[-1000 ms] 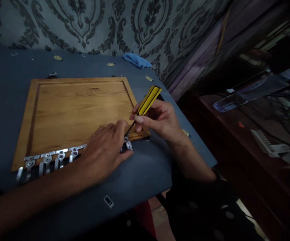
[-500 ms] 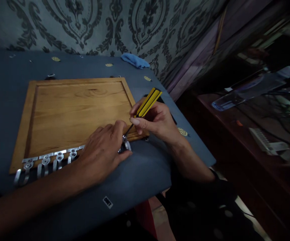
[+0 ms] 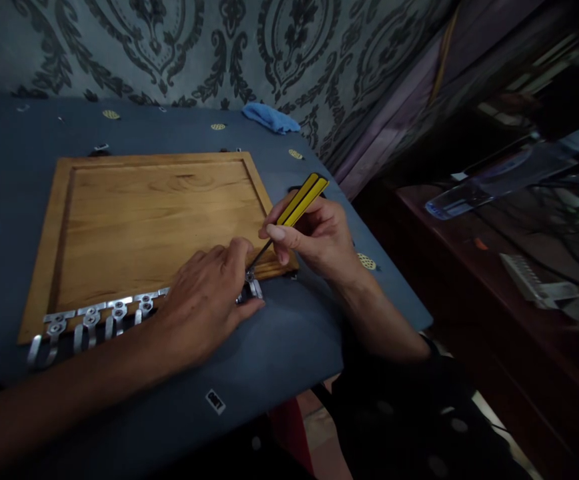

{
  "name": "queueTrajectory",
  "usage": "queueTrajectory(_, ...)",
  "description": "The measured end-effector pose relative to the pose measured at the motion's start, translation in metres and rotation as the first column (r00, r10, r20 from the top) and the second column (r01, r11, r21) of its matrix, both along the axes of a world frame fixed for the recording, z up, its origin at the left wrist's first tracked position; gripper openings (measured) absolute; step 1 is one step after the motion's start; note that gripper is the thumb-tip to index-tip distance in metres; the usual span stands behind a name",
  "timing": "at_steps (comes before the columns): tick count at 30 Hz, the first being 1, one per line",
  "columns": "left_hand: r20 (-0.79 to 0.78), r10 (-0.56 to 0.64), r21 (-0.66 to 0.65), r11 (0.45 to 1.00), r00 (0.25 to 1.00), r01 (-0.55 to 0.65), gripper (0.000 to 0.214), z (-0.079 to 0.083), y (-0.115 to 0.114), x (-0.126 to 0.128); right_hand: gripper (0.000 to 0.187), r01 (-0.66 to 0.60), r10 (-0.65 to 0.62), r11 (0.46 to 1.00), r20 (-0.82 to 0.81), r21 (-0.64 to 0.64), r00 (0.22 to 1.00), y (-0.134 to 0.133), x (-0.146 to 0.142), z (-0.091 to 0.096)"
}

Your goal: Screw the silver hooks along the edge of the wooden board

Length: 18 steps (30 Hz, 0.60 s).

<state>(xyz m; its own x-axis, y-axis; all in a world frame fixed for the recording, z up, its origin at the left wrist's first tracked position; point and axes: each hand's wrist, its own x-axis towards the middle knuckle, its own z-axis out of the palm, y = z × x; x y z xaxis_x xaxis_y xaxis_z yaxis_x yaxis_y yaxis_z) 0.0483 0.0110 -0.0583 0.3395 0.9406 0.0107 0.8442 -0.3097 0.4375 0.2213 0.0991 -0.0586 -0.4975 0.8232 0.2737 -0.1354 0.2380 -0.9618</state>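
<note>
Read the clock with the board's middle as hub and twelve toward the wall. The patterned wall (image 3: 184, 47) fills the twelve o'clock side. In front of it is the dark blue table (image 3: 289, 340). A dark red desk (image 3: 449, 247) stands out past three, with a clear bottle-like thing (image 3: 474, 193) on its side there; a pale curtain (image 3: 384, 127) hangs between two and three.

The wooden board (image 3: 154, 213) lies flat on the table, its raised frame upward. Along its six o'clock edge runs a metal rack (image 3: 92, 317), whose prongs hang over that edge. Four hooks show around seven; the end hook (image 3: 254, 290) shows at four, and the stretch between is under the left hand (image 3: 209, 287).

That hand lies at half past four, fingers bent over the rack and thumb along the near side by the end hook; its underside is hidden, so I cannot tell whether it grips. The right hand (image 3: 319, 240), at three, pinches the screwdriver (image 3: 303, 200) low on its yellow handle. The handle leans toward half past one, and the shaft slants down to the end hook's upper part.

A crumpled blue cloth (image 3: 272, 119) lies at two, near the wall.
</note>
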Motion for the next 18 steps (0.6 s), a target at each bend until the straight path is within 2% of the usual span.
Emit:
queueTrajectory(9,0.017,0.006,0.01,1.0,1.0,-0.006,0.043,-0.003,-0.001,-0.001,0.033,-0.111,0.108,0.992,-0.055,-0.06,0.993,0.005,0.006,-0.007)
queueTrajectory(13,0.011,0.003,-0.022,1.0,1.0,-0.003,0.043,0.0,0.0,0.0,0.03,-0.036,0.036,0.999,-0.034,-0.009,0.999,0.004,0.003,-0.005)
queueTrajectory(18,0.011,0.01,-0.024,1.0,1.0,-0.01,0.046,0.001,0.001,0.0,0.037,0.121,-0.12,0.992,-0.011,0.033,0.993,0.004,-0.006,-0.005)
